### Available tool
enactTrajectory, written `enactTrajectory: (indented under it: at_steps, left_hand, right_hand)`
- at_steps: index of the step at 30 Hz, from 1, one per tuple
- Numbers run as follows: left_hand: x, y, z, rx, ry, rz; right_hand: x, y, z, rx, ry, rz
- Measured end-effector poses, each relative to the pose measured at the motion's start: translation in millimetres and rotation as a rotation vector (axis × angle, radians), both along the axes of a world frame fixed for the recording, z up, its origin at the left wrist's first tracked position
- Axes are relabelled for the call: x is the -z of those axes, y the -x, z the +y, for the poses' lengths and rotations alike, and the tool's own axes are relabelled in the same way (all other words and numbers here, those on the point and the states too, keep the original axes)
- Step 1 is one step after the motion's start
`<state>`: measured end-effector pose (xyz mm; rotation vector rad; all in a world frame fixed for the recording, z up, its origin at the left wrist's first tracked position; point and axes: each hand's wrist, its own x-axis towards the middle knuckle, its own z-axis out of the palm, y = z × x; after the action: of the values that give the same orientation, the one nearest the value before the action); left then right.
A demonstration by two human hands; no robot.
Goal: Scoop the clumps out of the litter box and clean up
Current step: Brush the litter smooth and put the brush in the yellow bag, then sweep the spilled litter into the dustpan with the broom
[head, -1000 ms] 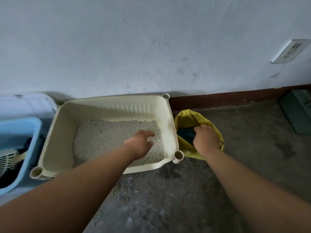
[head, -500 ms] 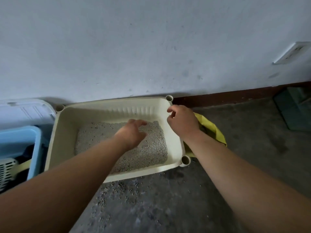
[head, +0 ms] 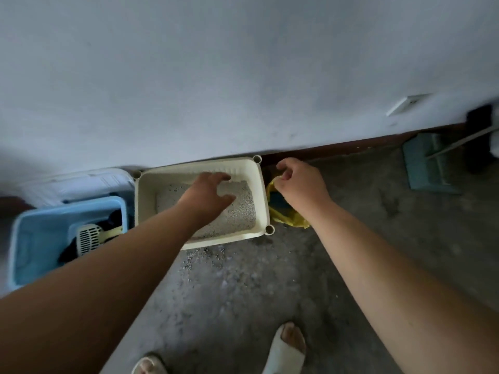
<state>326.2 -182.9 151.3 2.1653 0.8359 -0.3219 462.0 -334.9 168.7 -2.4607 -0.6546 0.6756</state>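
Two feet in slippers stand nearest, with spilled grains on the floor before the litter box. The left hand hovers over the litter, fingers spread and loose, holding nothing. The right hand, fingers curled, is at the edge of the yellow bag beside the box; I cannot tell if it pinches it.

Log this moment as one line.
left hand: open over litter box | right hand: curled above yellow bag, grip unclear | scoop: in blue bin
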Motion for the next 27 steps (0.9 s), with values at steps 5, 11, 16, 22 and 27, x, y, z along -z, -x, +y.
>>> enactTrajectory:
  at_steps: [5, 11, 16, 22, 27]
  left_hand:
    - [-124.3, -31.3, -42.3, -0.036, -0.012, -0.064]
    - [-228.8, -63.4, -112.5, 0.047, -0.01, -0.131]
    - [-296.8, -82.6, -157.3, 0.13, -0.008, -0.171]
    - [-368.2, -102.8, -211.9, 0.261, -0.034, -0.225]
    - [-412.4, -118.4, -275.1, 0.378, -0.038, -0.22]
  right_hand:
    - [-122.2, -16.5, -44.9, 0.012, -0.013, 0.04]
    - [-237.4, -31.2, -111.6, 0.042, -0.003, 0.02]
    - [-309.1, -39.5, -168.2, 0.103, 0.013, -0.016]
    - [-374.8, -35.7, -236.6, 0.235, 0.018, -0.063]
    - [-423.4, -41.2, -301.0, 0.309, 0.009, -0.05]
